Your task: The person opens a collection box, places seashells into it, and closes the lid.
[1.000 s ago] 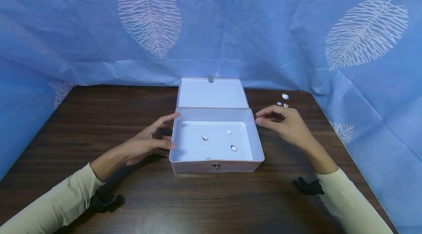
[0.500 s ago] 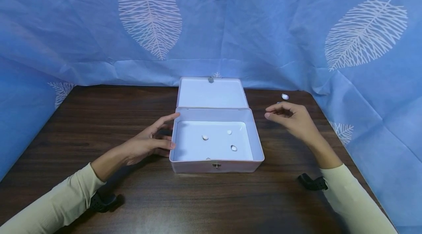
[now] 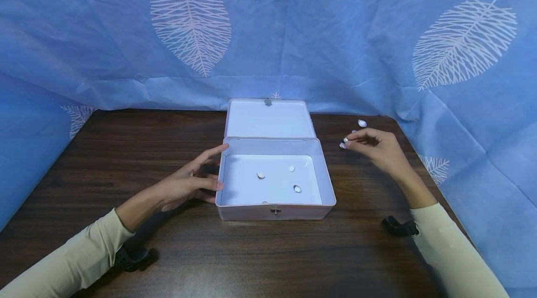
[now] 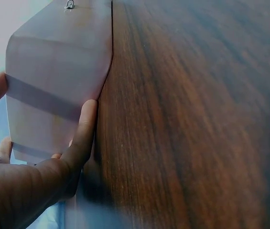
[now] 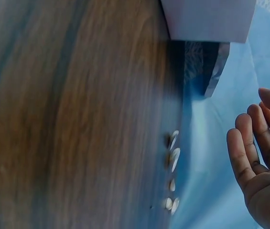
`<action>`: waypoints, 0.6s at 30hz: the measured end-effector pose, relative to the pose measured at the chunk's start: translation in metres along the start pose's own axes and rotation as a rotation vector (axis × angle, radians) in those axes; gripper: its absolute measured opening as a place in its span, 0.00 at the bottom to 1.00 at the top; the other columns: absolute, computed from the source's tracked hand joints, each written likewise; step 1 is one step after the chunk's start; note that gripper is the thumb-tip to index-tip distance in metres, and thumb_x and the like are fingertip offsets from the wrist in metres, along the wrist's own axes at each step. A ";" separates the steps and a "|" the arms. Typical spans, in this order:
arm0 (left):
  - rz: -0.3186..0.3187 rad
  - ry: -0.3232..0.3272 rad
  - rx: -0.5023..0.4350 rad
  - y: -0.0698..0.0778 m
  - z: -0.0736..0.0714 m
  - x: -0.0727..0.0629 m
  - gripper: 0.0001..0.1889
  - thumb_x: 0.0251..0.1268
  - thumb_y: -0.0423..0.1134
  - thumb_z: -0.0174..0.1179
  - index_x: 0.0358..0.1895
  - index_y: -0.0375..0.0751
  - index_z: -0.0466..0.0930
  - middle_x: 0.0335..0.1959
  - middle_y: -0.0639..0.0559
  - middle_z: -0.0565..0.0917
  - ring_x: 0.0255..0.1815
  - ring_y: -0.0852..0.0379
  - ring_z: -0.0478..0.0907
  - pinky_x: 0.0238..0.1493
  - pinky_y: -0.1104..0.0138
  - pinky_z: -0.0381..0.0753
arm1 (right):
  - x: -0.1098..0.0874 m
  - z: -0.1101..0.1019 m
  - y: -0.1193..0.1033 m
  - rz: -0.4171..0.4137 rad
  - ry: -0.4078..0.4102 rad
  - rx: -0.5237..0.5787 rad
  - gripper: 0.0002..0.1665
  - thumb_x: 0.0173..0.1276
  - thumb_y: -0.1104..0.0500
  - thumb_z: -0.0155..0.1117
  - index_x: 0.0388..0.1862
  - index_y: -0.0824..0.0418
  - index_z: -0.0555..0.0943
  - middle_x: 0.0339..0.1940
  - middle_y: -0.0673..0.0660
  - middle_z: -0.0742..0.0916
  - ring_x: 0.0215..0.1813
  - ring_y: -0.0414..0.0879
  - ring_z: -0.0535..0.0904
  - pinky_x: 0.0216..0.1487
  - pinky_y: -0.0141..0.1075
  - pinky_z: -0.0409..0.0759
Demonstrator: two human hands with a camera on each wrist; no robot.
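Observation:
A pale box [image 3: 274, 212] with a small front latch stands on the table, its lid [image 3: 270, 118] swung back. Inside lie several small white shells [image 3: 297, 189], one partly hidden by the front wall. My left hand [image 3: 184, 186] rests against the box's left side, with a fingertip at the rim; the left wrist view shows extended fingers touching the wall. My right hand [image 3: 379, 151] hovers right of the box, fingers loosely bent, thumb and index apart from the table. Just past its fingertips lie white shells [image 3: 342, 146]. Nothing shows between those fingers in the right wrist view.
Another white shell [image 3: 362, 123] lies farther back at the right, with one more partly behind my right hand. A blue leaf-print cloth [image 3: 293, 32] hangs behind and beside the dark wooden table [image 3: 251, 256].
My right hand has drawn away from the box to the right, uncovering two shells near its fingertips. Left hand, box and the shells inside have kept their places.

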State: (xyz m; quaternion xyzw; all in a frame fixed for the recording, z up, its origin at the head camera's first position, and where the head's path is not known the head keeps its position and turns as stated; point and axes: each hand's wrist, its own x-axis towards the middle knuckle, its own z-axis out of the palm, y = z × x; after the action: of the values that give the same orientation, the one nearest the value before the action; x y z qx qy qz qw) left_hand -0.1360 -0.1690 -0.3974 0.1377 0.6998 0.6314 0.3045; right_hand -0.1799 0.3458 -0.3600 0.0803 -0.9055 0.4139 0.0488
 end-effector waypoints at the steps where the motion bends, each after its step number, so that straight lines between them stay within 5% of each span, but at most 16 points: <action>1: 0.000 0.000 0.000 0.000 0.000 0.000 0.52 0.82 0.36 0.67 0.95 0.69 0.44 0.90 0.33 0.48 0.77 0.26 0.71 0.59 0.47 0.91 | 0.001 -0.001 0.002 0.006 -0.002 -0.002 0.19 0.79 0.52 0.79 0.60 0.63 0.92 0.47 0.33 0.91 0.46 0.32 0.87 0.46 0.24 0.83; 10: 0.001 -0.003 -0.007 -0.001 -0.001 0.001 0.51 0.82 0.36 0.66 0.95 0.69 0.44 0.89 0.33 0.48 0.79 0.25 0.70 0.60 0.45 0.91 | 0.010 -0.006 0.017 0.051 -0.015 -0.033 0.23 0.80 0.50 0.78 0.62 0.65 0.91 0.48 0.36 0.93 0.44 0.27 0.87 0.47 0.26 0.85; 18: 0.001 -0.001 -0.010 -0.003 -0.001 0.001 0.51 0.82 0.36 0.67 0.95 0.70 0.44 0.90 0.33 0.48 0.79 0.25 0.71 0.60 0.45 0.91 | 0.018 -0.003 0.032 0.106 -0.070 -0.055 0.23 0.81 0.52 0.77 0.64 0.67 0.89 0.59 0.66 0.94 0.45 0.28 0.88 0.48 0.27 0.86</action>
State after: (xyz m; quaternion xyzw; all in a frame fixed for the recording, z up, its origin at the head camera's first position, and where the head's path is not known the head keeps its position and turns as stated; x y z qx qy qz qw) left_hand -0.1371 -0.1695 -0.4002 0.1370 0.6965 0.6348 0.3051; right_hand -0.2034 0.3671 -0.3792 0.0451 -0.9207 0.3877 -0.0028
